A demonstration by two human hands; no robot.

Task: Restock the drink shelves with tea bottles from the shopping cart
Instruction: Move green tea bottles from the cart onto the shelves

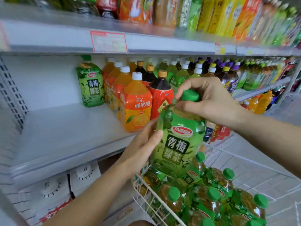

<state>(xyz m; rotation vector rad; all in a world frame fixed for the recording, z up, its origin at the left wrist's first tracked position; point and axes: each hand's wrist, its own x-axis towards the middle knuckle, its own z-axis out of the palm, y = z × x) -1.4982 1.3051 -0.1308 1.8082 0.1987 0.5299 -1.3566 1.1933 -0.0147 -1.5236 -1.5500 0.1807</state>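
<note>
A large green tea bottle (pixel 176 141) with a green cap hangs upright above the white wire shopping cart (pixel 146 190). My right hand (pixel 210 101) grips its neck just under the cap. My left hand (pixel 143 144) holds its left side at the label. Several more green tea bottles (pixel 216 198) lie in the cart below. One matching green tea bottle (pixel 90 84) stands alone at the back left of the middle shelf (pixel 61 128).
Orange juice bottles (pixel 136 105) and dark red-labelled bottles (pixel 161 93) stand in rows on the shelf, right of the lone tea bottle. The upper shelf (pixel 146 41) carries cartons and bottles. White boxes (pixel 65 185) sit under the shelf. Tiled floor lies right of the cart.
</note>
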